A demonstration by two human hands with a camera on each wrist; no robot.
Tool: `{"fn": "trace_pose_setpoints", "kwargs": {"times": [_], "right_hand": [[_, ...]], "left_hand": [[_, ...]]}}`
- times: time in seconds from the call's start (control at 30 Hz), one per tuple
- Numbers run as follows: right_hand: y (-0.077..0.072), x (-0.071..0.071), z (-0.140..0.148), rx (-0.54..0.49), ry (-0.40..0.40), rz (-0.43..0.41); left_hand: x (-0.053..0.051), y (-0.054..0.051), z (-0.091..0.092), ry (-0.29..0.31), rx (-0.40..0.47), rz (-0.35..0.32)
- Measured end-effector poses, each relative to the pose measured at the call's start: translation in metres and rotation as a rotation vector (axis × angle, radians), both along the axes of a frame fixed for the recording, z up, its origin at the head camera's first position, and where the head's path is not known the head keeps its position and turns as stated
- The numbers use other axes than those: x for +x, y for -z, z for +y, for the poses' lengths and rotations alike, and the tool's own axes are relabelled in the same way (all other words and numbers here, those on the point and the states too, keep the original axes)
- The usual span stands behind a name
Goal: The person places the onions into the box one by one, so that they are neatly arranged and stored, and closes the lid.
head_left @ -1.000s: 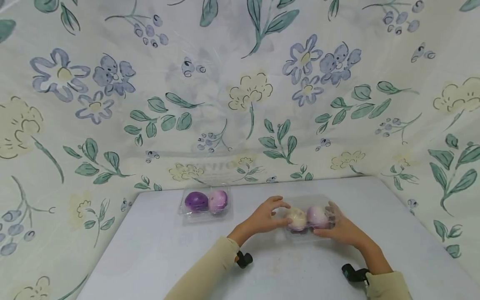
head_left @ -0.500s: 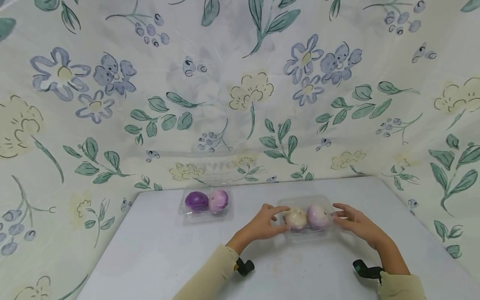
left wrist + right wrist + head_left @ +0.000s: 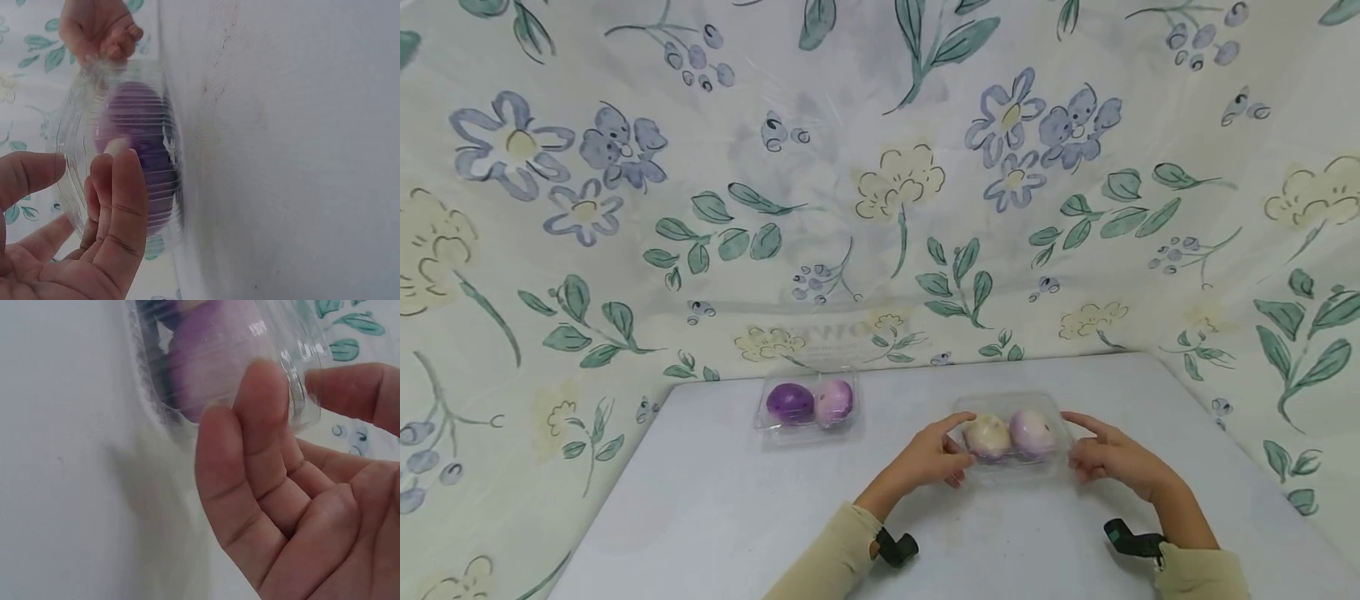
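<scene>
A clear plastic clamshell box [image 3: 1011, 471] stands on the table, its lid seemingly down. Inside sit two round, onion-like things side by side: a cream one [image 3: 987, 437] and a pale purple one [image 3: 1033, 433]. My left hand [image 3: 928, 454] is at the box's left end, index finger stretched to its far corner and thumb near the front. At the right end, my right hand [image 3: 1120, 460] points its index finger at the far corner, its other fingers bent. Both wrist views show fingertips at the clear plastic [image 3: 69, 156], without a clear grip.
A second clear clamshell box [image 3: 808, 440] stands farther left near the table's back edge. It holds a dark purple round thing [image 3: 790, 403] and a pink-white one [image 3: 834, 402]. Floral cloth [image 3: 820, 250] hangs behind the white table [image 3: 715, 508].
The right hand has come off the box's front and drawn out to its right end. Both index fingers have straightened toward the far corners. The box has hardly moved.
</scene>
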State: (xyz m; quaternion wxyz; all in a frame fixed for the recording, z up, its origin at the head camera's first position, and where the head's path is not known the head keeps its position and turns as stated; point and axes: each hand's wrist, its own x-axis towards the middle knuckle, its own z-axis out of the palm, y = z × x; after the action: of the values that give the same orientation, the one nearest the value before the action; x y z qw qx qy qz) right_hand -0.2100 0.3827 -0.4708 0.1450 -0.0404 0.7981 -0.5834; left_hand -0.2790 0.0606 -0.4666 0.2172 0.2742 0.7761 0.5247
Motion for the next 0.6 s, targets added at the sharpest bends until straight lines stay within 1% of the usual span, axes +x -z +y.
{"fn": "trace_pose_setpoints", "kwargs": {"times": [0.13,0.2,0.3,0.4,0.53,0.6], "right_hand": [[0.0001,-0.0008,-0.0029,-0.023,0.024,-0.002],[0.0001,-0.0010,-0.0034,-0.028,0.034,-0.006],[-0.0001,-0.0009,-0.0035,-0.039,0.041,-0.002],[-0.0004,-0.0007,-0.0031,-0.068,0.018,0.012],[-0.0001,-0.0001,-0.0028,-0.103,-0.033,0.016],[0.0010,-0.0005,-0.0030,-0.103,-0.032,0.005]], "left_hand": [[0.0012,0.0011,0.0016,-0.024,0.060,-0.063],[0.0015,0.0017,0.0025,-0.032,0.080,-0.081],[0.0022,0.0025,0.0038,-0.039,0.098,-0.090],[0.0028,0.0026,0.0041,-0.042,0.117,-0.102],[0.0034,0.0038,0.0033,-0.033,0.133,-0.106],[0.0030,0.0048,0.0022,-0.024,0.130,-0.109]]}}
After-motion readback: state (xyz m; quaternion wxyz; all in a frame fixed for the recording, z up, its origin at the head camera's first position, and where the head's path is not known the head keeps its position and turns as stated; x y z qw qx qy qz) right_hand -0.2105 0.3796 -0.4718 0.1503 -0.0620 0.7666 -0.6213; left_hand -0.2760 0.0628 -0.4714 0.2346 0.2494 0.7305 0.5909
